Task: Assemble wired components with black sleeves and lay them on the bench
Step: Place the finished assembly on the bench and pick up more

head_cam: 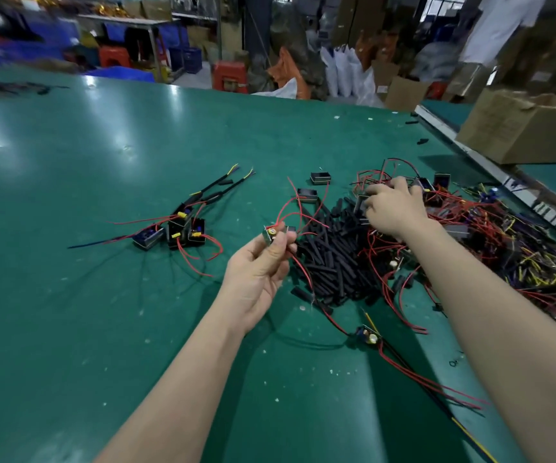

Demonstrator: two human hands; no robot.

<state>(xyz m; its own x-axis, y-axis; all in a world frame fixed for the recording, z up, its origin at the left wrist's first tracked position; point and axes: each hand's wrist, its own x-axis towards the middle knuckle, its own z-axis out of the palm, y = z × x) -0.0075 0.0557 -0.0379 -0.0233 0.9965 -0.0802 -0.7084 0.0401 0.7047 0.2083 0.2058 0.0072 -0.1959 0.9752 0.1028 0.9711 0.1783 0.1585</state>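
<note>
My left hand (259,272) pinches a small metal-framed component (271,234) with red wires (290,215) above the green bench (102,295). My right hand (393,208) reaches into the tangle of wired components (490,235) at the right, fingers curled among red wires; what it grips is hidden. A heap of black sleeves (333,259) lies between my hands. Finished sleeved assemblies (183,228) lie grouped at the left, their black-sleeved leads (223,185) pointing away from me.
A small circuit board with red and black leads (368,335) lies near my right forearm. Two loose components (320,177) sit beyond the sleeves. A cardboard box (523,125) stands at the far right behind a metal rail (470,152).
</note>
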